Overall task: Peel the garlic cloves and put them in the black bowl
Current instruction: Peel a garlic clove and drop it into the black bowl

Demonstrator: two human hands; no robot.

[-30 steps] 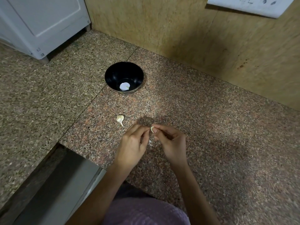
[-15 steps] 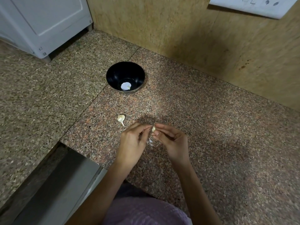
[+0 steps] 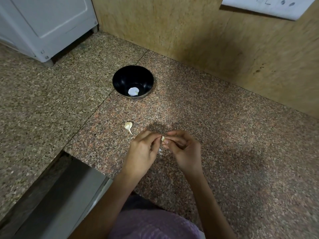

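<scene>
Location type: domestic kitchen, at a worktop corner.

Indicators:
- The work surface is a speckled granite countertop laid in slabs; a seam runs from the far wall toward the near left.
- A tan stone-pattern wall panel rises directly from the far edge of the countertop; a white switch-and-socket plate is mounted on it at far right.
- A white appliance cabinet stands on the surface at far left.
- A grey metal ledge sits below the countertop edge at near left.
- Food preparation is under way; a black bowl stands near the wall, a loose garlic clove lies nearer, and the left hand and right hand pinch a held garlic clove.
</scene>
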